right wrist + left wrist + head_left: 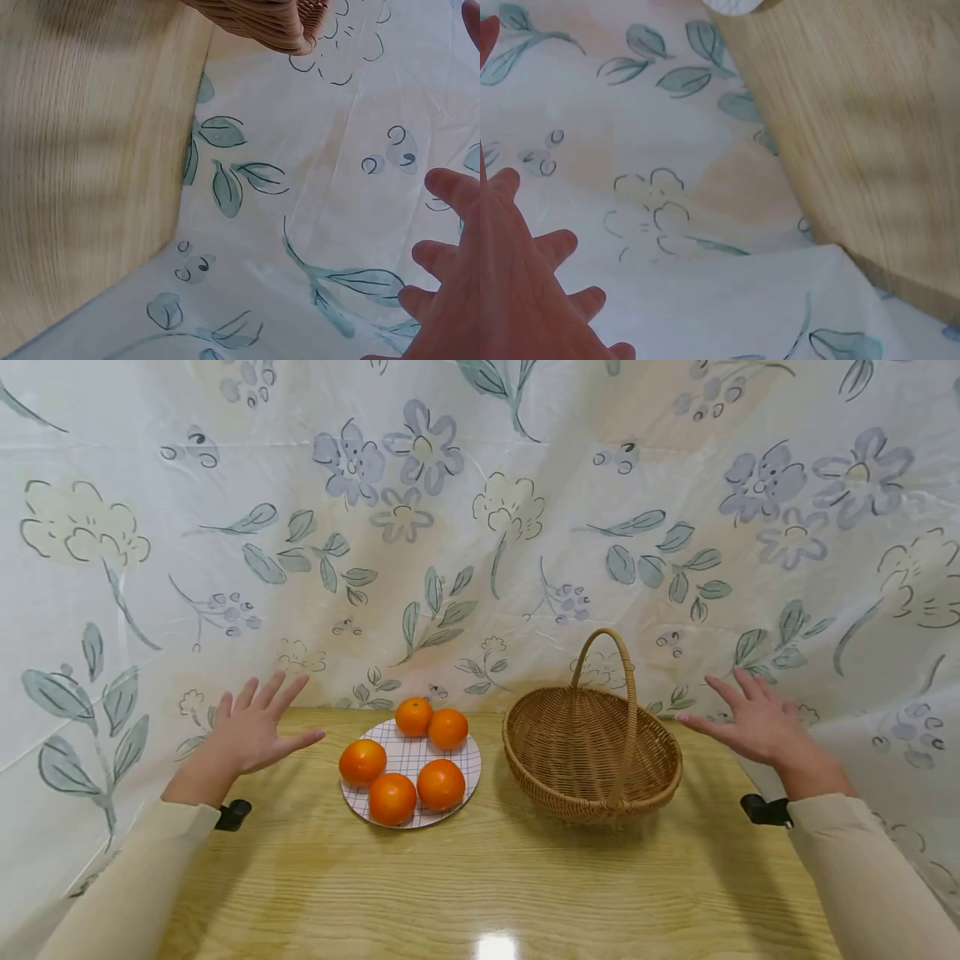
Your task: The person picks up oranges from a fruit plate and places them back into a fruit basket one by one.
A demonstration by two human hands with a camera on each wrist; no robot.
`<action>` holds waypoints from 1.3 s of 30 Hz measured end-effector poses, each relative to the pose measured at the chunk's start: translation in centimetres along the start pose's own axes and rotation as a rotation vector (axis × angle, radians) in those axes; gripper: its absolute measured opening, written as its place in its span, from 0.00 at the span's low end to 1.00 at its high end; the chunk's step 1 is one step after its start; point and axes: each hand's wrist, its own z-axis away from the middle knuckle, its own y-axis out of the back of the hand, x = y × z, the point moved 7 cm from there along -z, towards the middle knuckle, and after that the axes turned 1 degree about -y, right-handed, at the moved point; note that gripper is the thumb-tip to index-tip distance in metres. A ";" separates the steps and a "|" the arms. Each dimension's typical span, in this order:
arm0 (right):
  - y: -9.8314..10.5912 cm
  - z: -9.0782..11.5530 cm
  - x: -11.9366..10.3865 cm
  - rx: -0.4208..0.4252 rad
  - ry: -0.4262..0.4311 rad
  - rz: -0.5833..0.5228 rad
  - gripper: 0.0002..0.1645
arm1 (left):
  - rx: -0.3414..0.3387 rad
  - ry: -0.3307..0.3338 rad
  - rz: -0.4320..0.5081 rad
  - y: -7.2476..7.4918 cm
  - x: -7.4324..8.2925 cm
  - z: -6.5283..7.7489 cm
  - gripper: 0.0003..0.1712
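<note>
The left hand [251,732] and right hand [765,727] are held well apart, fingers spread, nothing gripped. Near the tabletop's [337,893] far edge, five oranges [441,785] are borne on a plate [408,760] beside the basket [570,743]; if one is nudged, its neighbours could be sent rolling.

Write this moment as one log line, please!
left hand: holds nothing | right hand: holds nothing | oranges: five, on plate | basket: upright, right of plate

White glare marks the brightly lit tabletop [420,885]; wrist views look dimmer.
</note>
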 end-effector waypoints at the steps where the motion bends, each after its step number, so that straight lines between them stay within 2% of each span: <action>1: -0.2 0.0 0.0 0.004 0.002 -0.001 0.62 | 0.001 -0.003 0.004 -0.2 0.0 0.0 0.60; 7: -1.9 0.1 0.0 0.053 0.049 -0.064 0.60 | 0.013 -0.030 0.034 -1.6 0.6 -0.1 0.58; 11: -3.5 0.5 -0.3 0.072 0.062 -0.167 0.59 | 0.036 -0.054 0.073 -2.8 1.2 0.1 0.58; 14: -4.7 0.9 -0.5 0.046 0.057 -0.228 0.58 | 0.071 -0.088 0.105 -3.7 1.9 0.3 0.57; 18: -6.0 1.5 -0.8 0.003 0.046 -0.299 0.57 | 0.092 -0.131 0.193 -4.7 2.8 0.5 0.56; 25: -7.2 2.4 -1.2 0.022 0.101 -0.452 0.47 | -0.001 -0.135 0.497 -6.9 3.3 0.8 0.48; 31: -8.5 2.9 -1.4 -0.032 0.120 -0.656 0.43 | -0.046 -0.179 0.711 -8.2 3.4 0.8 0.39; 39: -10.4 3.1 -2.0 -0.153 0.209 -1.078 0.42 | -0.122 -0.202 0.804 -9.1 3.5 0.9 0.35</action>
